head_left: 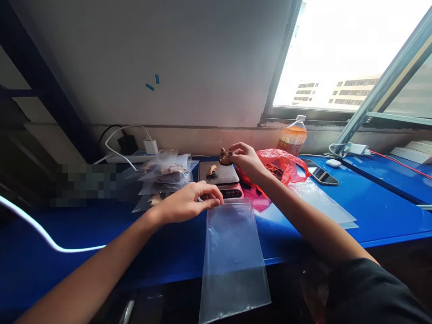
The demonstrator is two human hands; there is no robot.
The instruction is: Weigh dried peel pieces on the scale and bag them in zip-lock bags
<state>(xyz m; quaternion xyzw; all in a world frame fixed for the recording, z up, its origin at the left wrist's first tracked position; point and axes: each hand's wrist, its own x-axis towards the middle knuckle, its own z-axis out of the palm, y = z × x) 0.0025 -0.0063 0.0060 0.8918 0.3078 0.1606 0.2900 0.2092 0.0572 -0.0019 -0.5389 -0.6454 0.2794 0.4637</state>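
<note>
My left hand [191, 200] pinches the top edge of a clear plastic zip bag [234, 256], which hangs down over the table's front edge and looks flat. Held between the fingertips of my right hand [248, 162] is a brown, wrinkled dried mushroom piece [225, 156], just above the far right of a small kitchen scale [224, 177]. Another dried piece, pale with a dark frayed end [212, 171], lies on the scale's plate. Below the plate, the scale's dark button panel [232, 193] shows. A red plastic bag [283, 164] with reddish-brown dried pieces stands open beside my right forearm.
Several filled clear bags [168, 168] are piled left of the scale. More flat clear bags [326, 202] lie at right, near a phone [320, 173]. An orange drink bottle [293, 135] stands by the window. Chargers and a white cable [50, 238] are at left.
</note>
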